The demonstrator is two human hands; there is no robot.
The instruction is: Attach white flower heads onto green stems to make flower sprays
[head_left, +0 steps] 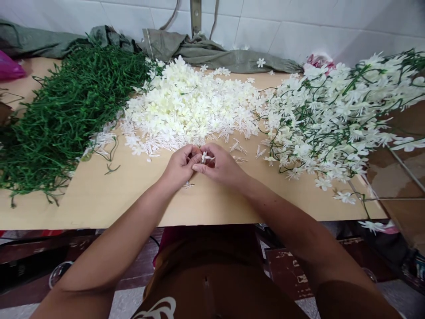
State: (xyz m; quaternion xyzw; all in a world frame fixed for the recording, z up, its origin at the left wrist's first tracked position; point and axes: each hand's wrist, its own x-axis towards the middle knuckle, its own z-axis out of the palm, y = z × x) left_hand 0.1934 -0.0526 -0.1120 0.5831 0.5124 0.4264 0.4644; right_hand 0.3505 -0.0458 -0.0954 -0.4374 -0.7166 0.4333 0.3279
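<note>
The small white flower piece point(205, 157) has thin pointed petals and looks like plastic. It sits between both hands, just above the table point(133, 195), in front of the heap of loose white flowers point(189, 106). The left hand point(181, 166) and the right hand point(221, 166) touch each other, and their fingers are closed on this piece. The table is smooth, pale wood. The green stems point(63, 110) are thin and tangled. The finished sprays point(335, 115) are cut off at the right edge. The fingertips hide most of the piece.
</note>
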